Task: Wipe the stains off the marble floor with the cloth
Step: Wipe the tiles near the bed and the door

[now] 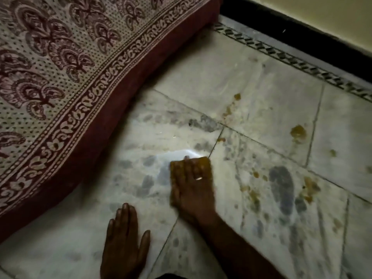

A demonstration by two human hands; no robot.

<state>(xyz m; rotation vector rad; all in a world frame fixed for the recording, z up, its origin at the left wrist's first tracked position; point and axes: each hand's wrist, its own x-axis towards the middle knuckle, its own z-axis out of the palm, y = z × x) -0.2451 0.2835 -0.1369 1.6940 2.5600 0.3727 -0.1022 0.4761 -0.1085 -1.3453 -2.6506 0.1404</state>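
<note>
My right hand, a ring on one finger, lies flat with fingers spread on a yellow-brown cloth, pressing it onto the white marble floor; the hand is motion-blurred and hides most of the cloth. Flat on the floor nearer me rests my left hand, holding nothing. Brown-yellow stains mark the marble to the right: a large blob, a trail further back, and smears to the right of the cloth. A bright wet-looking patch shines just beyond the cloth.
A mattress with a maroon patterned cover fills the left side, its edge close to my hands. A patterned floor border, black skirting and a cream wall close off the far right.
</note>
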